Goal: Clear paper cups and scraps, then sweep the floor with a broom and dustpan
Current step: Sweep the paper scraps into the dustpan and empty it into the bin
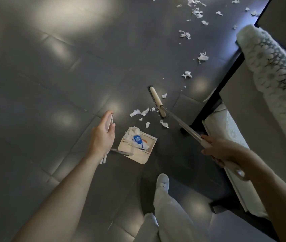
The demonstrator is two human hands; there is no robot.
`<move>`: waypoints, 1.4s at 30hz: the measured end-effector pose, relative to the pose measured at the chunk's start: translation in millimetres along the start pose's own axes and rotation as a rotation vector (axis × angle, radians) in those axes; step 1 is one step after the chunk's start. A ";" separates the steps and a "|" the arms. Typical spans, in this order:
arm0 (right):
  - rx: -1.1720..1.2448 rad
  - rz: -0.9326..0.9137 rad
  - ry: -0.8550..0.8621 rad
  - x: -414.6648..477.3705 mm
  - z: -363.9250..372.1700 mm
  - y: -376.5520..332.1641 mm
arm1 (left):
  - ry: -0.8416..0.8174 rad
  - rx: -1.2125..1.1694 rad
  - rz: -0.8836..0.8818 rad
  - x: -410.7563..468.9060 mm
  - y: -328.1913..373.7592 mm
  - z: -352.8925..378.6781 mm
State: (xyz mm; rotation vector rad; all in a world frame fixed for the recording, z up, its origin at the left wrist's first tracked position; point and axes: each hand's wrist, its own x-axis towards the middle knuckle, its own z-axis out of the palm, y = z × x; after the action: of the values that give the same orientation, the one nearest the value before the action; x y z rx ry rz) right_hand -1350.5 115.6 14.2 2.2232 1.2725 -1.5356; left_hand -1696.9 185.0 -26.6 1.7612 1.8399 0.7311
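Note:
My left hand (103,135) grips the top of the dustpan's long handle. The cream dustpan (139,154) rests on the grey tiled floor and holds white scraps and a blue wrapper (137,139). My right hand (221,151) grips the broom's handle. The metal shaft (182,122) runs down to the cream broom head (157,101), which sits on the floor beyond the dustpan. A few paper scraps (144,112) lie between the broom head and the dustpan. More scraps (202,57) trail away toward the top right.
A black-framed table (226,81) stands at the right with a white lace-patterned cloth (271,67) over it. White cushioned seating (226,128) sits under it. My legs in light trousers and a white shoe (163,182) stand just behind the dustpan.

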 end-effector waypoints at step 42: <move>-0.200 0.220 0.031 23.3 33.6 -106.4 | -0.317 0.042 0.269 143.7 -21.5 -18.3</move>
State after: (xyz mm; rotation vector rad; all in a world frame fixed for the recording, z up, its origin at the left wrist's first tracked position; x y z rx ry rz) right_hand -1446.7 176.7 13.5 2.1820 1.0926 -1.2435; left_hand -1732.4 327.1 -25.1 2.0430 1.4370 0.4759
